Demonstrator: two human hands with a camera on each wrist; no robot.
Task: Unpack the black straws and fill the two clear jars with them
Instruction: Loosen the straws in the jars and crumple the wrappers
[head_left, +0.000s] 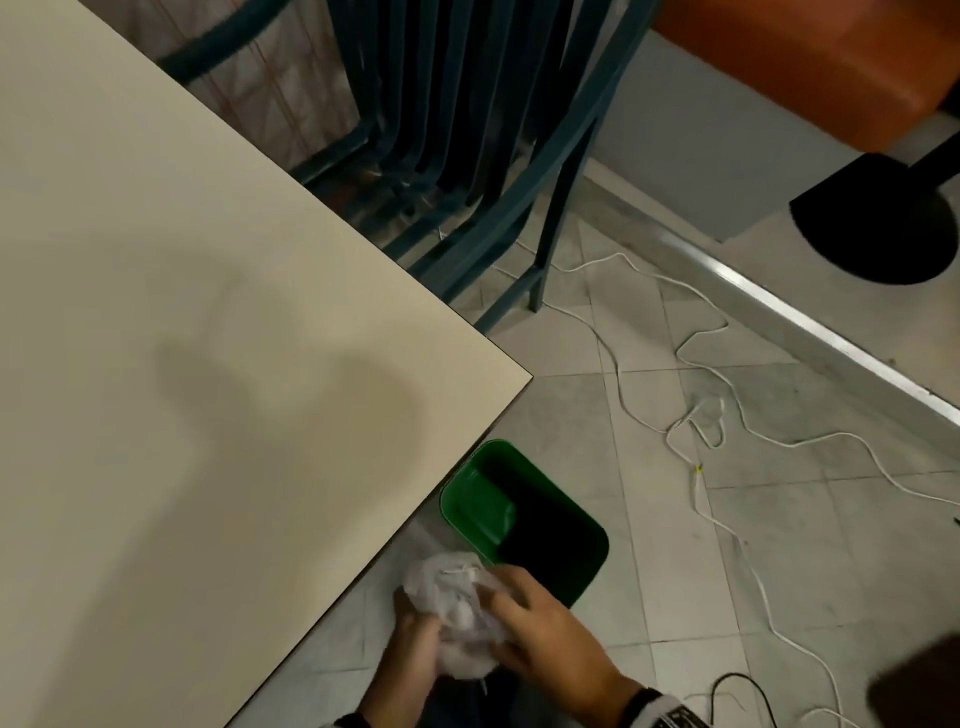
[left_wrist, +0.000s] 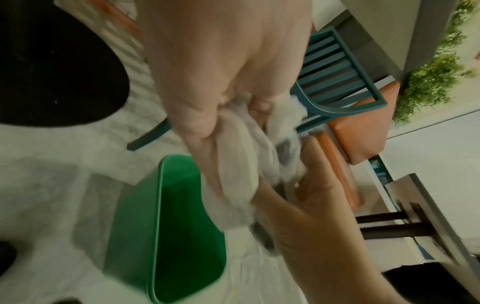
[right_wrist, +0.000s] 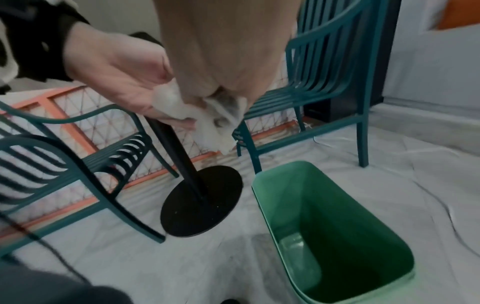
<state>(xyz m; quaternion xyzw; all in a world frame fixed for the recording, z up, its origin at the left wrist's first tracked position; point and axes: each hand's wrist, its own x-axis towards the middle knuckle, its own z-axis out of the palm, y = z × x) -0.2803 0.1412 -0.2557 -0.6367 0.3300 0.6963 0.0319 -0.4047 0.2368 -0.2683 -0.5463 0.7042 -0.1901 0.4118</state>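
No black straws and no clear jars appear in any view. Both hands hold one crumpled wad of clear plastic wrapping (head_left: 457, 613) low beside the table corner. My left hand (head_left: 415, 636) grips its left side and my right hand (head_left: 535, 618) closes over its right side. In the left wrist view the wrapping (left_wrist: 241, 174) is bunched between the left hand's fingers (left_wrist: 197, 127) and the right hand (left_wrist: 311, 205). The right wrist view has the wad (right_wrist: 215, 121) hanging above the floor, to the left of an open green bin (right_wrist: 298, 195).
The green bin (head_left: 467, 509) stands on the tiled floor just beyond the hands, by the beige table (head_left: 182, 312). Teal slatted chairs (head_left: 467, 130) stand behind it. A white cable (head_left: 727, 415) snakes over the floor. The table's black pedestal base (right_wrist: 200, 199) is left of the bin.
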